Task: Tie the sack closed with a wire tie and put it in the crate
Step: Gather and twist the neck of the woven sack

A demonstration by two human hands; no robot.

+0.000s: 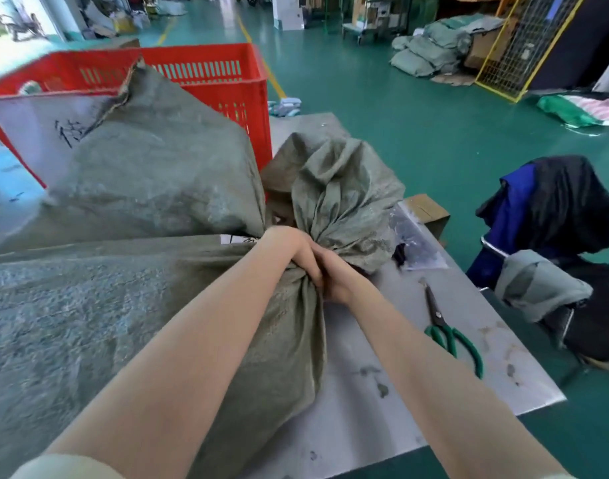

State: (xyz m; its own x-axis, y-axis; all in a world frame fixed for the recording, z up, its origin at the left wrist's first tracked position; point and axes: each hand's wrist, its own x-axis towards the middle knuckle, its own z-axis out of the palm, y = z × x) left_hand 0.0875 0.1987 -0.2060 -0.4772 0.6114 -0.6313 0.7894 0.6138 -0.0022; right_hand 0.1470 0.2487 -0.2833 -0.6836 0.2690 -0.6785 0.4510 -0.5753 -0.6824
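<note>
1. Both hands met at the gathered neck of the grey-green woven sack [248, 340], which lay on its side across the worktop [382, 392], mouth end toward the person's right.
2. The left hand [296, 252] had its grip wrapped tight around the bunched fabric, likely to keep the throat pinched so nothing spilled while the tie went on.
3. The right hand [332, 278] pressed in just beside it, grip curled at the same choke point; whether it pinched a wire tie could not be told, as no wire showed.
4. Above the hands the loose mouth of the sack flared out in a ruffled crown, so the neck was cinched but, by judgement, not yet secured.
5. The sack bulged full; its contents stayed hidden under the weave.
6. The red slatted crate [206, 77] stood behind on the left, with a second grey sack [151, 174] leaning up against it and hiding much of its inside.
7. Green-handled scissors [448, 330] lay on the worktop to the right, near at hand, plausibly for trimming.
8. A clear plastic bag [413, 236] lay past the sack's mouth, its contents unclear.
</note>
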